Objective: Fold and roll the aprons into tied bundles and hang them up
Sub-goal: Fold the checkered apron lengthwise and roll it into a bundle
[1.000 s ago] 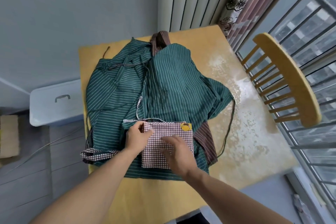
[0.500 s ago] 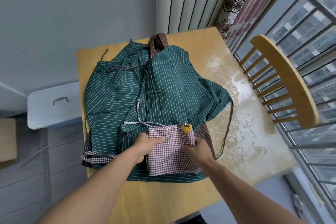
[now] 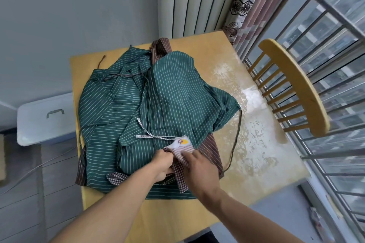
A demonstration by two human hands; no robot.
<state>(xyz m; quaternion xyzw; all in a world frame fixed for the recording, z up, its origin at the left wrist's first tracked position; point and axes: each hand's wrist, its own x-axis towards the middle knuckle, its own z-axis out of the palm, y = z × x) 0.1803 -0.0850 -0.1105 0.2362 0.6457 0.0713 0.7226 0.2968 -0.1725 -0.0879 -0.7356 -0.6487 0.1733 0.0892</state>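
Left hand [image 3: 164, 165] gripped left edge of folded checked apron [image 3: 180, 163], fingers curled round cloth. Right hand [image 3: 197, 165] lay on apron's right side, fingers fairly straight, pressing down. Apron sat between both hands, long axis running away from person, narrow, partly doubled over; yellow patch at far end. It rested on green striped aprons [image 3: 158, 104] heaped on tabletop [image 3: 256, 144]. Checked tie [image 3: 152, 135] trailed off to far left.

Wall [image 3: 79, 16]: plain grey-blue
Table [image 3: 256, 144]: yellow wood, worn top
Chair [image 3: 296, 85]: wooden, spindle-backed, just beside the table
Window [image 3: 335, 25]: barred, daylit
Curtain [image 3: 246, 6]: patterned
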